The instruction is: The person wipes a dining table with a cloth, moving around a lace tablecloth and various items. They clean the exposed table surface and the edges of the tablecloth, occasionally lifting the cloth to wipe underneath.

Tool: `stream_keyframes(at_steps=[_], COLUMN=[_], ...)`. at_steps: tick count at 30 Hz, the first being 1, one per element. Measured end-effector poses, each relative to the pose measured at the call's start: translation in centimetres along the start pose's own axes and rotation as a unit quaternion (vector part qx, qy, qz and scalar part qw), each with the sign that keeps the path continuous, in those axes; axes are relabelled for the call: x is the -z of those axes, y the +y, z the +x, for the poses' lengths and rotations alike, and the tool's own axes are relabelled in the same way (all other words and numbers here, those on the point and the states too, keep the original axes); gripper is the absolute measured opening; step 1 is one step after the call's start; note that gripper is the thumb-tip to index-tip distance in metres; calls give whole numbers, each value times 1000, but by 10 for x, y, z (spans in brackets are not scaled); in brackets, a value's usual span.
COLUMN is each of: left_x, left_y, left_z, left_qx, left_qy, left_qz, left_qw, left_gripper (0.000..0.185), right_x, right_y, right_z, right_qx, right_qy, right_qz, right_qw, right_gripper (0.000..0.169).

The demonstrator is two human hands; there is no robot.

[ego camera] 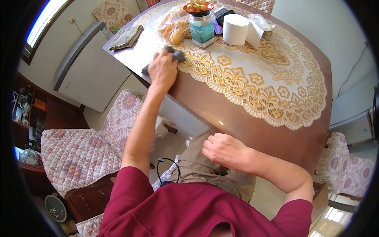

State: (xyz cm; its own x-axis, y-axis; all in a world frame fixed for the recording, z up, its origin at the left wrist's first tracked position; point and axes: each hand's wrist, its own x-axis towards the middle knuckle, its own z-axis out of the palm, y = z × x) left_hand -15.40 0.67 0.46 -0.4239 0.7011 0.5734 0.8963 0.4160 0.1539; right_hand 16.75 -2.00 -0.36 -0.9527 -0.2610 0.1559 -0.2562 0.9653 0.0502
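Observation:
My left hand (163,69) is stretched out to the table's near left edge, its fingers gripping a dark grey cloth (177,55) that bulges out around them. The cloth lies on the brown tabletop (192,91), beside the scalloped edge of a white and gold lace tablecloth (257,100). My right hand (223,148) is curled in front of my body by the near table edge, over my beige trousers; nothing shows in it, though its palm is hidden. Beyond the left hand, a folded grey-green towel (126,37) lies at the table's left corner.
A jar with a teal label (202,31) carries a red dish of food (198,7). Beside it are a paper roll (236,29) and a clear plastic bag of yellowish food (176,29). Chairs with quilted covers (80,157) and a white chest freezer (88,68) stand left of the table.

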Motion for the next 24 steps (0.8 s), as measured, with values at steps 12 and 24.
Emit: stream_keyframes(at_steps=[12, 24], left_x=[-36, -31], left_y=[129, 224], left_z=[15, -3], left_qx=[-154, -270], left_qy=[-23, -72], left_qz=[-140, -226], left_qw=[978, 933], left_gripper=[24, 16], right_x=[-2, -27], right_y=[-3, -3], right_z=[-4, -9], right_qx=[3, 3], right_qy=[-3, 58], right_qz=[-25, -4], right_qw=[1000, 998], right_gripper=[4, 7])
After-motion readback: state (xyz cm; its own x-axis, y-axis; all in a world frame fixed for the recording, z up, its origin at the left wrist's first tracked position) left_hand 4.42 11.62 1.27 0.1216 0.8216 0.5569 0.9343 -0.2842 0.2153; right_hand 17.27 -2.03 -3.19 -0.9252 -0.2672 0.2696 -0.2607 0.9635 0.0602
